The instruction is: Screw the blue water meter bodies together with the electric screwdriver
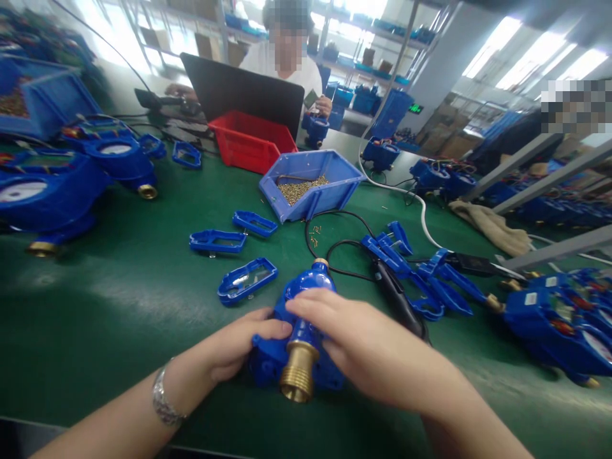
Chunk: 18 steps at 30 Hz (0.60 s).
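Note:
A blue water meter (pixel 306 293) with brass threaded ends lies on the green table (pixel 119 306) just in front of me, one brass end (pixel 297 373) pointing at me. My left hand (pixel 234 344) grips its left side, fingers curled round the body. My right hand (pixel 354 338) lies over its top and right side, fingers pressed on the blue housing. A black electric screwdriver (pixel 399 299) with its cable rests just right of the meter.
Blue plastic cover frames (pixel 247 279) lie left of the meter, more (pixel 430 280) to the right. A blue bin of small brass screws (pixel 310 185) and a red bin (pixel 251 140) stand behind. Finished meters (pixel 52 191) crowd both sides. A person sits opposite behind a laptop (pixel 239 92).

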Motion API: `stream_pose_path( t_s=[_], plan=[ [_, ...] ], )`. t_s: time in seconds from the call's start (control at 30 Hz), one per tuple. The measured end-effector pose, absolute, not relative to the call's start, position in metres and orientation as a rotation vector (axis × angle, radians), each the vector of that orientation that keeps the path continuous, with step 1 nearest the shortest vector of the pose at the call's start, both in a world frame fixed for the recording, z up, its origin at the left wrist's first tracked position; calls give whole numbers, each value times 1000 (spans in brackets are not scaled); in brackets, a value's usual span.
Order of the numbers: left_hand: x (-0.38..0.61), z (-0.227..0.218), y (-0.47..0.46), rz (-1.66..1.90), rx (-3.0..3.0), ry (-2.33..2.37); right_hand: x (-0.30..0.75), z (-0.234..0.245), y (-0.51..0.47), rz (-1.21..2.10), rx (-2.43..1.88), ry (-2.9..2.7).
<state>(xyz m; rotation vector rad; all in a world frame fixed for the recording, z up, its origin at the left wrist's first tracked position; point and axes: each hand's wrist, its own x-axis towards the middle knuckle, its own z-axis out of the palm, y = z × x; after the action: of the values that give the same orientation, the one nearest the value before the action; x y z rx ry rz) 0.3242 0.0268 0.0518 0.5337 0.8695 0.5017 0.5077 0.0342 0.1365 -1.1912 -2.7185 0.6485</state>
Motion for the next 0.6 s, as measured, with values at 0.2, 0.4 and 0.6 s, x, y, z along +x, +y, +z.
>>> stream_pose_path(
  t_s=[0.2, 0.4, 0.6],
  plan=[
    [316, 46, 52, 585, 440, 938, 523, 92, 151, 512, -2089, -2184],
    [309, 40, 55, 606, 387, 912, 511, 43, 207, 723, -2363, -2160],
    [309, 42, 56, 585, 395, 853, 503, 42, 218, 1094, -2372, -2127]
  ],
)
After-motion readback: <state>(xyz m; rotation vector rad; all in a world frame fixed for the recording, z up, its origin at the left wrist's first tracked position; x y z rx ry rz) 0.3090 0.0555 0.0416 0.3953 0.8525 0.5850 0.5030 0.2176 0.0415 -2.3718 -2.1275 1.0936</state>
